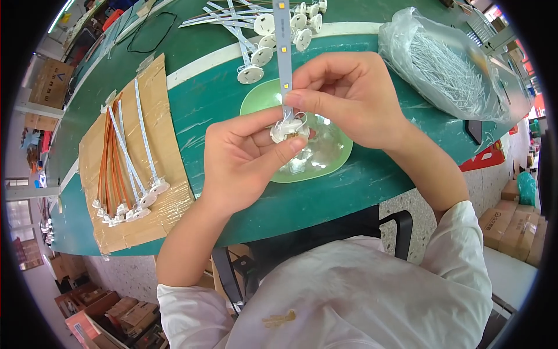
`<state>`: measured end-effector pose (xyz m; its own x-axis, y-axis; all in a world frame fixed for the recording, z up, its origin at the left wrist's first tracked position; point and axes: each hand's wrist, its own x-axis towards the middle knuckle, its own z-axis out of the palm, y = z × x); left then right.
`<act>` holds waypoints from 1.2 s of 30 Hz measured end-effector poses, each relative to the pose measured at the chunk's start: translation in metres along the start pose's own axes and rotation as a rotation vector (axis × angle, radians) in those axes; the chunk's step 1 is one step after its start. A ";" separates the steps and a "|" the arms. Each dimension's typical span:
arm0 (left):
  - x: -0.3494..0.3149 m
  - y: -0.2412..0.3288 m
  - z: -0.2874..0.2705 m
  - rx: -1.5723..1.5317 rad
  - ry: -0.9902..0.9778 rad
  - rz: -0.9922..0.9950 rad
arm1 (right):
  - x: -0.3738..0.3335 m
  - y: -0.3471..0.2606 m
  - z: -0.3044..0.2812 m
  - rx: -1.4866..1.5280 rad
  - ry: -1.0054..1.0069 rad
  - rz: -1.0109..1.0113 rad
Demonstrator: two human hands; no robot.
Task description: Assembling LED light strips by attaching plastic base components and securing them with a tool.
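Over a pale green bowl (334, 166), my left hand (235, 163) grips a white round end cap (285, 129) between thumb and fingers. A narrow LED strip (283, 49) with small yellow chips rises upright from the cap, leaning slightly. Thin white wires loop beside the joint. My right hand (360, 104) is closed in a pinch against the strip's lower end; whether it also holds a wire is hidden by the fingers. Inside the bowl are small shiny clear pieces, partly covered by my hands.
To the left, a cardboard sheet (165, 99) bears several strips with white caps, some orange-brown (110, 157). More capped strips (261, 56) lie at the back. A clear plastic bag (401, 78) of thin white wires sits at right, near a dark phone-like object (473, 132). A black cable (160, 38) lies far left.
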<state>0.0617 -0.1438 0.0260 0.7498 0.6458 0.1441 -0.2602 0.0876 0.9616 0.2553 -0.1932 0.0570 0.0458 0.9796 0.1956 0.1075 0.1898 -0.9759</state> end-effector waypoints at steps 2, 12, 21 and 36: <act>0.000 0.000 0.001 0.004 -0.007 0.010 | 0.001 0.001 0.000 0.025 0.002 -0.010; 0.005 -0.002 -0.003 -0.058 -0.048 0.052 | 0.003 0.003 -0.001 0.074 0.008 0.005; 0.006 0.011 -0.001 -0.097 0.125 0.064 | -0.001 0.016 0.006 -0.503 0.122 -0.936; 0.001 -0.001 -0.005 -0.021 0.053 0.140 | 0.004 0.028 0.008 -0.631 0.170 -1.143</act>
<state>0.0601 -0.1391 0.0237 0.6723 0.6919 0.2634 -0.3730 0.0093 0.9278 0.2509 -0.1832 0.0293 -0.2610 0.2588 0.9300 0.6092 0.7915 -0.0493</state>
